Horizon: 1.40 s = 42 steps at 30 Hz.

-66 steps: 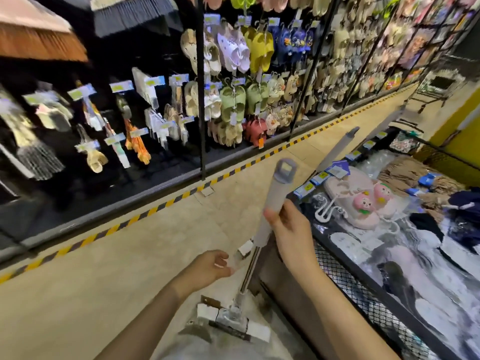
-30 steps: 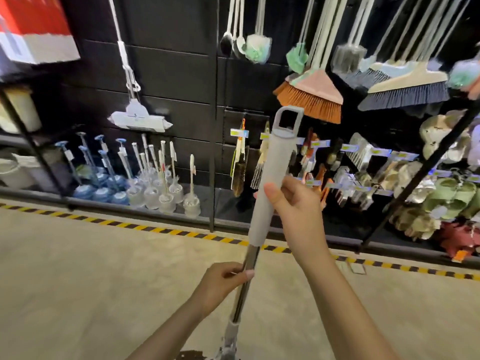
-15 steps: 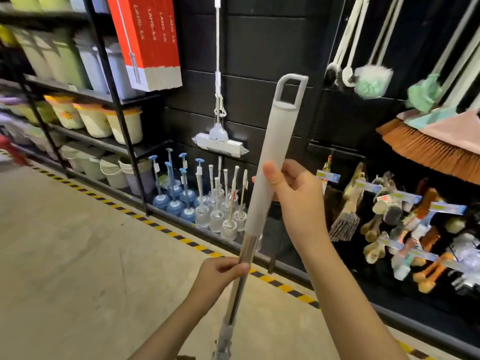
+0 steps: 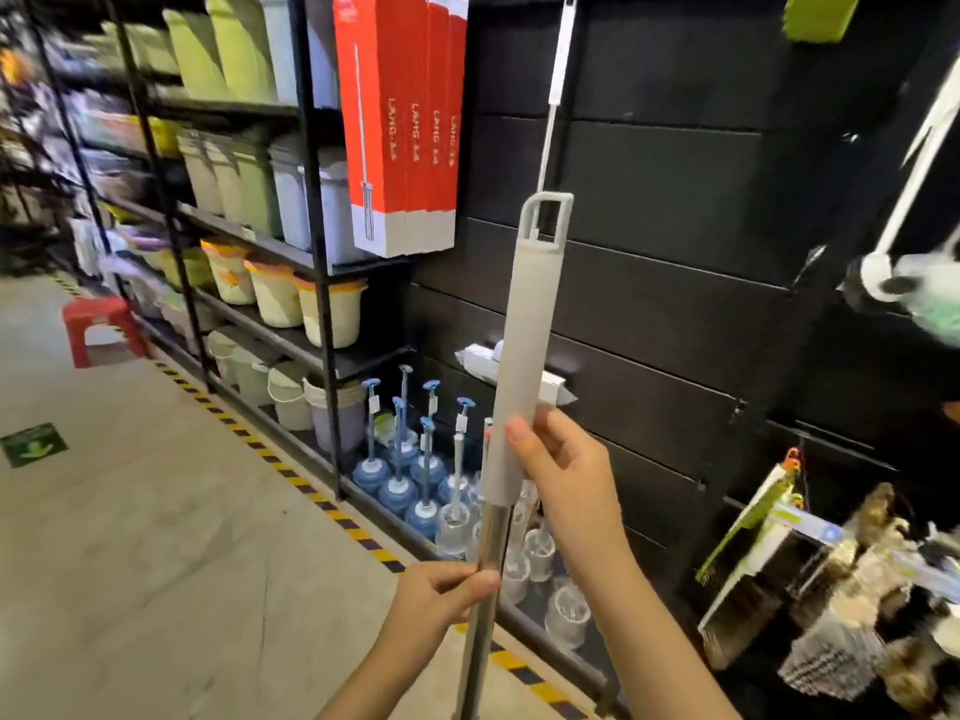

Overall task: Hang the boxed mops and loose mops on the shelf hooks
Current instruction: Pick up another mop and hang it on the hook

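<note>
Evidently the loose mop with its grey foam grip and steel pole (image 4: pixel 524 356) is held upright so its hanging loop leads toward the black slat wall (image 4: pixel 675 200); the right hand (image 4: pixel 566 475) wraps the grip, the left hand (image 4: pixel 441 595) pinches the pole; one white mop (image 4: pixel 558 59) hangs already; four red mop boxes (image 4: pixel 400 122) hang beside it.

1. Bright, even light is falling from overhead, washing the pale concrete floor (image 4: pixel 156 537).
2. Motion blur is smearing the stacked pastel plastic bins (image 4: pixel 47 96) at upper left.
3. Wide-angle distortion is bending the black metal shelf uprights (image 4: pixel 311 200).
4. Glare is streaking the shiny steel mop pole (image 4: pixel 485 589).
</note>
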Tool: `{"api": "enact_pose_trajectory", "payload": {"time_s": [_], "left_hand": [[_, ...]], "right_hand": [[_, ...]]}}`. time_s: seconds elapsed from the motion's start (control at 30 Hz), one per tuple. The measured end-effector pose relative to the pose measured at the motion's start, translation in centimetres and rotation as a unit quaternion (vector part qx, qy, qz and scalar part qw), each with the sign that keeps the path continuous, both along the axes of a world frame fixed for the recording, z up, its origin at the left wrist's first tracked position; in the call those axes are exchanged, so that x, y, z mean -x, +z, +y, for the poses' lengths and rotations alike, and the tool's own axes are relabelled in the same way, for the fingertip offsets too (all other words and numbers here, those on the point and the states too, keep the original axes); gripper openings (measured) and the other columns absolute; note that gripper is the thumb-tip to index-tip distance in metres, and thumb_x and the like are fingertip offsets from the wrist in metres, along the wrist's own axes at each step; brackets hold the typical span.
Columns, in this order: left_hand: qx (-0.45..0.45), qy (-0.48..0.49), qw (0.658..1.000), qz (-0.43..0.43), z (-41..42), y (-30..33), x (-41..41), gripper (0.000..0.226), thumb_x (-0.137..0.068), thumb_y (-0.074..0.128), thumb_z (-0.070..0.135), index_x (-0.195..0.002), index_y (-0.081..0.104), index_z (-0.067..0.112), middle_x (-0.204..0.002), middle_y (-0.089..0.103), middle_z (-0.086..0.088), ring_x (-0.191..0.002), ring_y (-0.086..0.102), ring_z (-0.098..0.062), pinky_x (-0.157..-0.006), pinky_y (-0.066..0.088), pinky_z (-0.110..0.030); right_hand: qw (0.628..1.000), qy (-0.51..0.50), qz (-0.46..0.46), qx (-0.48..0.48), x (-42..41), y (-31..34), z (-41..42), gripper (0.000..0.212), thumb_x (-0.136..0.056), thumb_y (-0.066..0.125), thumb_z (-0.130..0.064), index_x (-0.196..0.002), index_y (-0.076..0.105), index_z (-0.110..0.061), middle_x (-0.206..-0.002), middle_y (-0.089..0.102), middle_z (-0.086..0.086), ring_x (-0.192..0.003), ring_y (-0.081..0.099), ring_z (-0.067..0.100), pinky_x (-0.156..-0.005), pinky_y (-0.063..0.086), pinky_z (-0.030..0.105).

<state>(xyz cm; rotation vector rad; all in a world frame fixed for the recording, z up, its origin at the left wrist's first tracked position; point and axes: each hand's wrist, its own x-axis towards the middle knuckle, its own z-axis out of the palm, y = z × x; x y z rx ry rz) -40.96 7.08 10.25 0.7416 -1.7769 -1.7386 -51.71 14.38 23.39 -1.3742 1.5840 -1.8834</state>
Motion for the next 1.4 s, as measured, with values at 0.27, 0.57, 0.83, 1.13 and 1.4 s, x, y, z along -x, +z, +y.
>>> {"api": "enact_pose_trajectory", "payload": {"time_s": [0.27,0.57,0.83,1.13,1.4], "left_hand": [[-0.038,-0.086,0.995,0.016,-14.5,-0.3,3.4,0.039,-0.065,0.075,0.049,-0.048,0.055,0.02,-0.055,0.038,0.0,-0.056,0.042,-0.009,-0.062,0.045,-0.019],[0.036,-0.171,0.983,0.055,-28.3,2.7,7.5,0.037,-0.08,0.069,0.041,-0.048,0.061,0.025,-0.052,0.044,0.006,-0.057,0.047,-0.008,-0.068,0.047,-0.031],[0.1,-0.187,0.976,0.037,-38.9,4.9,12.6,0.05,-0.074,0.065,0.058,-0.043,0.044,0.026,-0.047,0.03,0.012,-0.052,0.038,-0.01,-0.082,0.052,-0.053],[0.11,-0.177,0.975,0.072,-49.7,10.1,19.8,0.057,-0.075,0.063,0.058,-0.074,0.062,0.001,-0.074,0.049,-0.011,-0.079,0.05,-0.018,-0.083,0.047,-0.044],[0.094,-0.147,0.974,0.147,-54.5,11.5,26.2,0.04,-0.073,0.064,0.047,-0.047,0.053,0.019,-0.055,0.037,0.004,-0.058,0.036,-0.012,-0.059,0.034,-0.023]], "right_hand": [[0.997,-0.074,0.018,0.012,2.1,0.5,-14.0,0.013,-0.08,0.06,-0.041,-0.088,0.067,-0.034,-0.087,0.072,-0.012,-0.082,0.068,0.005,-0.071,0.055,0.018],[0.98,-0.188,0.022,0.055,4.5,3.1,-26.2,0.015,-0.081,0.058,-0.039,-0.089,0.068,-0.031,-0.083,0.073,-0.013,-0.082,0.069,0.011,-0.072,0.058,0.027],[0.969,-0.227,0.007,0.092,9.5,4.2,-35.7,0.014,-0.079,0.06,-0.044,-0.083,0.07,-0.036,-0.087,0.073,-0.006,-0.086,0.07,0.018,-0.076,0.059,0.031],[0.973,-0.199,-0.023,0.113,15.9,6.0,-46.1,0.024,-0.076,0.063,-0.039,-0.087,0.069,-0.019,-0.082,0.072,0.003,-0.081,0.069,0.028,-0.075,0.058,0.05],[0.978,-0.193,0.025,0.075,21.8,8.0,-51.0,0.022,-0.086,0.064,-0.037,-0.095,0.067,-0.017,-0.087,0.072,0.006,-0.081,0.07,0.028,-0.066,0.059,0.053]]}}
